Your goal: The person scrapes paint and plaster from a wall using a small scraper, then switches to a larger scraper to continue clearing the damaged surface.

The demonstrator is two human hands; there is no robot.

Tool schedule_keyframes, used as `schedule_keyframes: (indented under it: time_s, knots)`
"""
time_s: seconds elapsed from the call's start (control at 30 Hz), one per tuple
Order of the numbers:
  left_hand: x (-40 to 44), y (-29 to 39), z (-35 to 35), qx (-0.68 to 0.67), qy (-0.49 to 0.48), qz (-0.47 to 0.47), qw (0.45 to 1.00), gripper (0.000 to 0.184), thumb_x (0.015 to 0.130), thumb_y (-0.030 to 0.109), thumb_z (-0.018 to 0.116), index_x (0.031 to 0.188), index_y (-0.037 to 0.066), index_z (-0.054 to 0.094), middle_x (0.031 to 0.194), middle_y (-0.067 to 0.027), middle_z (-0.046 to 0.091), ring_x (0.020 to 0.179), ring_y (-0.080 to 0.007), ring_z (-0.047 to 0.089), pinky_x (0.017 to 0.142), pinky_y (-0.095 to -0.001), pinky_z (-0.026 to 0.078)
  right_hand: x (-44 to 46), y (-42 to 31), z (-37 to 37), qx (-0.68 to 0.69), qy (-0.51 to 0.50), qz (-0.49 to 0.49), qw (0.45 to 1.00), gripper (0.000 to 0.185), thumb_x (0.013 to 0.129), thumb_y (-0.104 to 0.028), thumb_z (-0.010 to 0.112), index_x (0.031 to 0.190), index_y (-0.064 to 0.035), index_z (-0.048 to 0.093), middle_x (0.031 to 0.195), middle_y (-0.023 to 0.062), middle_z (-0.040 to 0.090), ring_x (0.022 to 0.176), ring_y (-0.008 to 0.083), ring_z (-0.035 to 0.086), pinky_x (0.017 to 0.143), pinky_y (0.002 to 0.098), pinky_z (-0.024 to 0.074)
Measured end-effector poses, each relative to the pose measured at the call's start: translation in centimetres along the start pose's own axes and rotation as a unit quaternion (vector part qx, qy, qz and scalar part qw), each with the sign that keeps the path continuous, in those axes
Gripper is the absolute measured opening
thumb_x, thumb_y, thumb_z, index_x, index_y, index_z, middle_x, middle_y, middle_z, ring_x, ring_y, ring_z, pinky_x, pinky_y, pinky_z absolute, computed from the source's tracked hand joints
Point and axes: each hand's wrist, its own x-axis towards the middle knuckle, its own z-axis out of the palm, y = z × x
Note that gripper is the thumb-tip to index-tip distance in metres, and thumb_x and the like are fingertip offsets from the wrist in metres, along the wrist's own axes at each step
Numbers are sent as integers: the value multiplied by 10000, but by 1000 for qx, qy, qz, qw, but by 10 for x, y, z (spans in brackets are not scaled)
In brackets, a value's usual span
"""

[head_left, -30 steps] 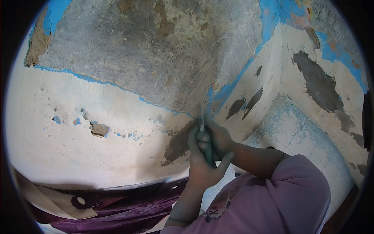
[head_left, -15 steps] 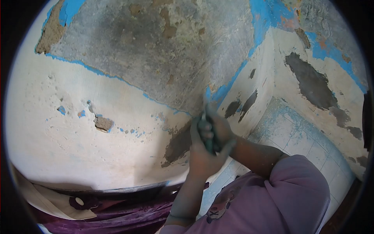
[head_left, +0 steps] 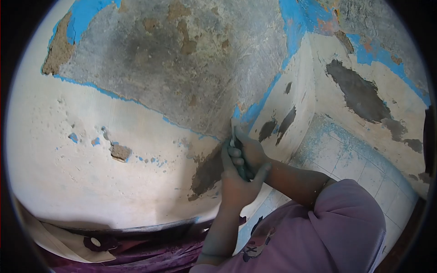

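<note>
My right hand (head_left: 251, 152) is closed around the dark handle of a scraper (head_left: 234, 129), whose thin pale blade points up at the wall. The blade's tip is by the lower corner of a bare grey patch (head_left: 200, 77), beside a strip of blue paint (head_left: 255, 113). From below, my left hand (head_left: 239, 186) wraps the lower end of the handle and my right fingers, its thumb out to the right. Most of the handle is hidden by the fingers. Whether the blade touches the wall I cannot tell.
The cream-painted wall (head_left: 82, 182) has chipped spots and a dark patch (head_left: 209, 175) left of my hands. An adjoining wall on the right bears dark patches (head_left: 359, 91). Pale tiles (head_left: 350, 159) lie below it. Purple cloth (head_left: 150, 259) lies at the lower left.
The blade has moved slightly downward and shows more sharply now. Both hands keep the same hold on the scraper. The view has shifted a little, moving the right-hand wall patches leftward.
</note>
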Motion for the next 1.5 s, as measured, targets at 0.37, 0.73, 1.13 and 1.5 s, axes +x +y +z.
schedule_keyframes:
  time_s: [0.37, 0.73, 1.13, 1.5]
  knots:
    - [-10, 10, -5, 27, 8, -19, 999, 660, 724, 89, 694, 1214, -53, 274, 971, -66, 385, 1029, -172, 429, 899, -275, 380, 1, 2, 8, 22, 50, -33, 998, 388, 908, -488, 385, 721, -154, 448, 491, -27, 381, 389, 87, 351, 344, 215, 302]
    - [-23, -19, -7, -4, 16, 68, 998, 662, 775, 122, 632, 1265, -15, 209, 1057, -127, 437, 952, -177, 459, 830, -280, 406, -14, 5, 7, 2, 34, -41, 999, 335, 912, -462, 391, 819, -145, 447, 539, -13, 397, 425, 119, 362, 418, 264, 362]
    - [-63, -30, -1, -78, 94, 35, 992, 419, 937, 159, 324, 1287, -25, 186, 1221, -206, 411, 1092, -262, 463, 895, -345, 387, -54, 67, -2, -287, 77, -173, 939, 363, 936, -312, 394, 1129, -8, 437, 866, 51, 528, 803, 106, 507, 730, 246, 423]
    - [-29, -6, -11, -5, 34, 36, 999, 371, 942, 162, 273, 1258, -28, 314, 1170, -205, 461, 1083, -257, 477, 908, -336, 375, -38, 46, 12, -292, 66, -224, 927, 277, 943, -306, 384, 982, -65, 515, 821, 3, 500, 742, 88, 455, 694, 244, 402]
